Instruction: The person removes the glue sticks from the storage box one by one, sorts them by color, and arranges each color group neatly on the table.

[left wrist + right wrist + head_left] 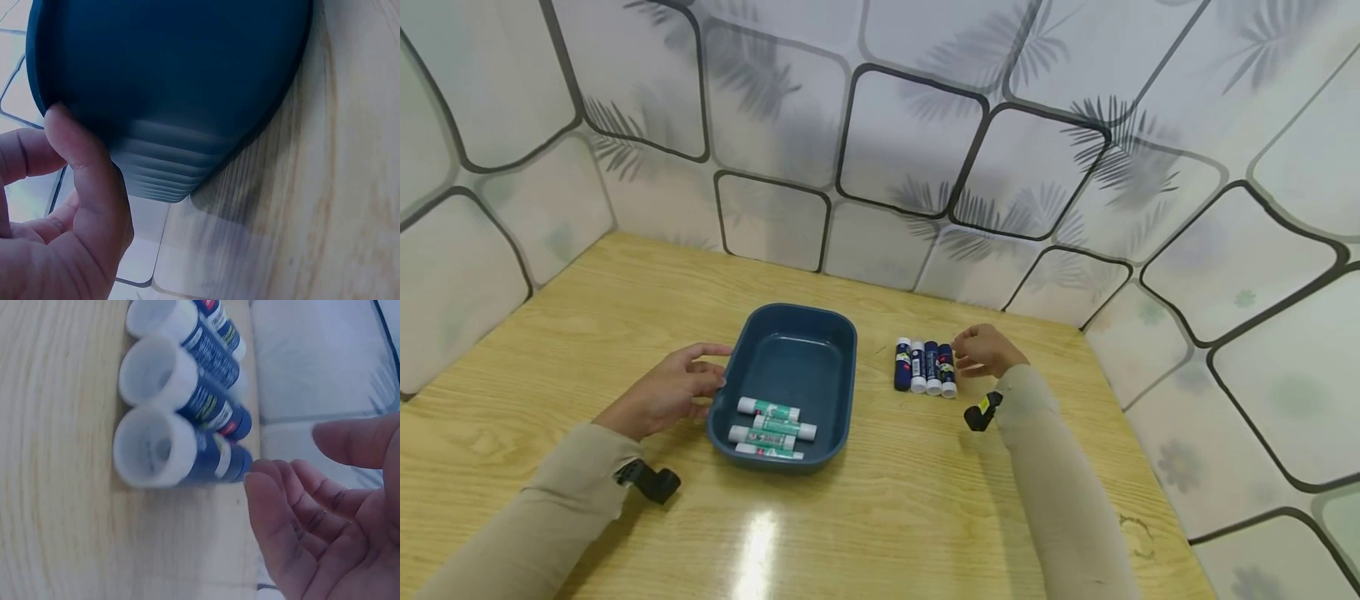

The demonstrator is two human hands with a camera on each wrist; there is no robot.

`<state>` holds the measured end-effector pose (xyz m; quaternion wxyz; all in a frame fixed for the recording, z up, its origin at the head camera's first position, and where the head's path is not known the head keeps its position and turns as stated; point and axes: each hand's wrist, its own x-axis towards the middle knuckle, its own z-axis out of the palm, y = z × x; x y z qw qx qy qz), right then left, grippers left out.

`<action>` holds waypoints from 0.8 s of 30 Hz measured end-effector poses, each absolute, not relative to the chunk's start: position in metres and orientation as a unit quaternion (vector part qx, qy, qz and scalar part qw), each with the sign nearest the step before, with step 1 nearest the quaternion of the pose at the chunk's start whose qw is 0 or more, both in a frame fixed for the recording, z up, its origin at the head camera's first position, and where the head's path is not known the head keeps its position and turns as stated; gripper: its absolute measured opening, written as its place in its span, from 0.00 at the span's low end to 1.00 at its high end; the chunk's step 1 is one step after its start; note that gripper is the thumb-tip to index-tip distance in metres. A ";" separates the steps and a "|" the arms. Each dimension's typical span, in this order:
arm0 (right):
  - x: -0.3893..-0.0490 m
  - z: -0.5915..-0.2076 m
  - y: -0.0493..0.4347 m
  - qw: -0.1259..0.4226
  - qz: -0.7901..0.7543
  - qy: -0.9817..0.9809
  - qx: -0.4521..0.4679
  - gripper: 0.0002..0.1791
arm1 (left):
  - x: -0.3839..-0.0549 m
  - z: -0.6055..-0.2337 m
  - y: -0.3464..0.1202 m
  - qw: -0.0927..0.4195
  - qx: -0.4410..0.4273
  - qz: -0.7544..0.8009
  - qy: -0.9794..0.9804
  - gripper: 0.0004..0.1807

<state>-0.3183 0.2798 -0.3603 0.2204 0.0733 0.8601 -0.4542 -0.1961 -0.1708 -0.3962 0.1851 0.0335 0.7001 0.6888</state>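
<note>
Four dark-blue-and-white cylindrical tubes (932, 362) lie side by side on the pale wooden table (910, 492), right of a deep-blue, round-cornered tray (790, 358) holding four green-and-white tubes (782, 426). At the row's right end, the right hand (988, 350) is half open, grasping nothing; whether a fingertip brushes the nearest tube, I can't quite tell. The left hand (673, 387), fingers loosely parted, touches the tray's left rim.
</note>
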 end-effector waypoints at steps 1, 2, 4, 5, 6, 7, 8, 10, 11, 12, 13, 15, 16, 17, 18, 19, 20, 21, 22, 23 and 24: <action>-0.318 -0.359 0.278 0.219 -0.454 0.861 0.069 0.21 | -0.196 -0.396 -0.171 0.185 0.033 0.689 0.700 0.29; -0.318 -0.357 0.275 0.217 -0.455 0.861 0.066 0.22 | -0.196 -0.396 -0.171 0.185 0.033 0.689 0.700 0.29; -0.318 -0.354 0.270 0.218 -0.455 0.861 0.061 0.24 | -0.196 -0.396 -0.170 0.185 0.033 0.688 0.701 0.28; -0.318 -0.352 0.267 0.220 -0.454 0.861 0.058 0.25 | -0.196 -0.396 -0.170 0.184 0.033 0.688 0.701 0.28; -0.318 -0.351 0.265 0.220 -0.456 0.861 0.055 0.26 | -0.195 -0.396 -0.170 0.184 0.033 0.688 0.701 0.28; -0.317 -0.350 0.263 0.221 -0.459 0.859 0.053 0.26 | -0.195 -0.396 -0.170 0.183 0.033 0.687 0.702 0.28; -0.318 -0.349 0.261 0.221 -0.462 0.857 0.052 0.27 | -0.195 -0.396 -0.170 0.182 0.033 0.687 0.703 0.28; -0.318 -0.346 0.257 0.223 -0.466 0.855 0.045 0.27 | -0.195 -0.396 -0.170 0.182 0.032 0.685 0.705 0.28; -0.318 -0.345 0.255 0.223 -0.469 0.854 0.043 0.27 | -0.195 -0.395 -0.169 0.182 0.032 0.684 0.706 0.28; -0.318 -0.344 0.253 0.223 -0.471 0.853 0.039 0.27 | -0.195 -0.395 -0.169 0.182 0.031 0.683 0.707 0.28; -0.317 -0.343 0.250 0.223 -0.474 0.851 0.036 0.27 | -0.195 -0.395 -0.169 0.182 0.030 0.682 0.707 0.28; -0.317 -0.341 0.246 0.226 -0.479 0.848 0.027 0.27 | -0.195 -0.394 -0.169 0.182 0.027 0.681 0.708 0.27; -0.317 -0.341 0.243 0.228 -0.480 0.847 0.022 0.27 | -0.195 -0.394 -0.169 0.183 0.025 0.681 0.709 0.27; -0.317 -0.340 0.241 0.229 -0.482 0.845 0.018 0.27 | -0.195 -0.393 -0.169 0.183 0.024 0.680 0.709 0.27; -0.317 -0.340 0.239 0.231 -0.482 0.845 0.014 0.27 | -0.195 -0.393 -0.169 0.183 0.023 0.679 0.710 0.27; -0.317 -0.340 0.237 0.232 -0.480 0.846 0.008 0.27 | -0.195 -0.393 -0.169 0.184 0.022 0.679 0.711 0.27; -0.318 -0.340 0.235 0.234 -0.480 0.845 0.004 0.27 | -0.196 -0.393 -0.169 0.185 0.021 0.677 0.712 0.28; -0.318 -0.340 0.233 0.236 -0.480 0.845 0.002 0.27 | -0.196 -0.393 -0.169 0.185 0.021 0.676 0.713 0.28; -0.317 -0.339 0.230 0.237 -0.480 0.845 0.001 0.27 | -0.197 -0.393 -0.169 0.186 0.020 0.674 0.715 0.28; -0.318 -0.339 0.227 0.238 -0.479 0.845 -0.001 0.27 | -0.197 -0.392 -0.170 0.187 0.020 0.672 0.716 0.28; -0.317 -0.338 0.224 0.239 -0.480 0.844 -0.003 0.27 | -0.197 -0.392 -0.170 0.188 0.018 0.670 0.718 0.28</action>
